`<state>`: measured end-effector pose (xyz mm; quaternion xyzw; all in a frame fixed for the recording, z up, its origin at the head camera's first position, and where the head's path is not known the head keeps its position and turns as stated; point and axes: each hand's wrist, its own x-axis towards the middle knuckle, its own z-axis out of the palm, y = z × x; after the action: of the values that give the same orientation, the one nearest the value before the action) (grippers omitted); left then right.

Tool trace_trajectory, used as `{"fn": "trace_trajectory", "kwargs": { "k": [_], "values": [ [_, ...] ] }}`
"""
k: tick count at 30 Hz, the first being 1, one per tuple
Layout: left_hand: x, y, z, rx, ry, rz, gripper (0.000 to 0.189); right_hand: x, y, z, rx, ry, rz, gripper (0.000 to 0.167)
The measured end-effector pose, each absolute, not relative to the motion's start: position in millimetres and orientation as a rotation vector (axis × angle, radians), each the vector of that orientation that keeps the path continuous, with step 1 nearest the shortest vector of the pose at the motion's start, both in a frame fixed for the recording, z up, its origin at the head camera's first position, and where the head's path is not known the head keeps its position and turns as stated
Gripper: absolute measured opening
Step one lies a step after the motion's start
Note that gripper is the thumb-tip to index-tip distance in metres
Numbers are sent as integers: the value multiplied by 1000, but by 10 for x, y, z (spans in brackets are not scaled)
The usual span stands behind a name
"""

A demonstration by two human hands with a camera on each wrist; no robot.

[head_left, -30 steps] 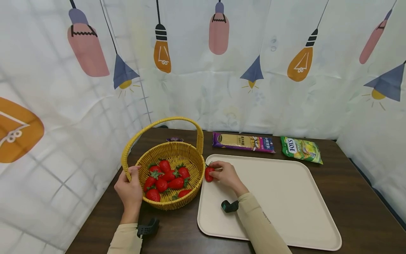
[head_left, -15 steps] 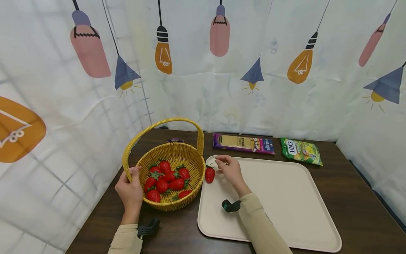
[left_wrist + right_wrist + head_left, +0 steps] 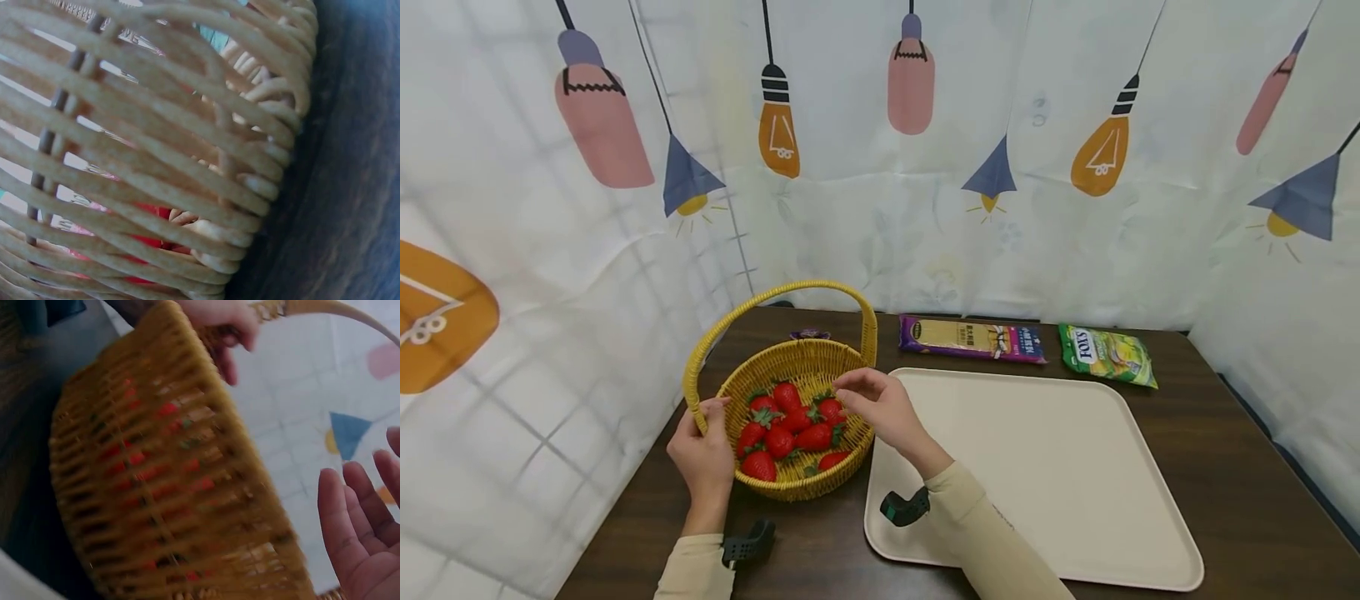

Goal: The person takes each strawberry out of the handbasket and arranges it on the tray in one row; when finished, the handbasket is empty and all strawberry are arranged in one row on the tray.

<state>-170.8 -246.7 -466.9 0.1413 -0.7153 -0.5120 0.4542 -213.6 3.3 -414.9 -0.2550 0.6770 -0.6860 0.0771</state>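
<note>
A yellow wicker basket (image 3: 786,492) with a tall arched handle (image 3: 771,293) stands at the left in the head view. Several red strawberries (image 3: 780,442) with green leaves lie inside it. My left hand (image 3: 706,450) grips the basket where the handle meets the rim; the right wrist view shows those fingers curled there. Over the basket's right rim hovers my right hand (image 3: 883,410). In the right wrist view its fingers (image 3: 340,512) are spread loosely, with nothing held. Close through the weave, the left wrist view shows red patches of strawberry (image 3: 147,240).
A large cream tray (image 3: 1037,467) lies right of the basket on the dark wooden table (image 3: 1217,475). Behind it are a purple spaghetti pack (image 3: 972,338) and a green candy bag (image 3: 1107,355). A small purple wrapper (image 3: 809,334) sits behind the basket.
My right hand let go of a strawberry at the tray's left corner, lifted off, then moved left over the basket rim. It now covers that corner. My left hand stays on the basket.
</note>
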Motion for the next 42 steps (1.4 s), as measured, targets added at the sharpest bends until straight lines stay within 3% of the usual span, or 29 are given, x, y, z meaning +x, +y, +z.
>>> {"fn": "trace_trajectory", "kwargs": {
  "k": [11, 22, 42],
  "values": [
    [-1552, -2292, -4402, 317, -1741, -1282, 27, -2231, -556, -4342, -834, 1998, -1746, 28],
    [-1553, -2274, -4341, 308, -1733, -1263, 28, -2287, -718, -4336, -810, 1867, -1419, 33],
    [-1546, -2268, -4372, 339, -1731, -1275, 31, -2309, -860, -4355, -1241, 1948, -936, 46]
  ]
}}
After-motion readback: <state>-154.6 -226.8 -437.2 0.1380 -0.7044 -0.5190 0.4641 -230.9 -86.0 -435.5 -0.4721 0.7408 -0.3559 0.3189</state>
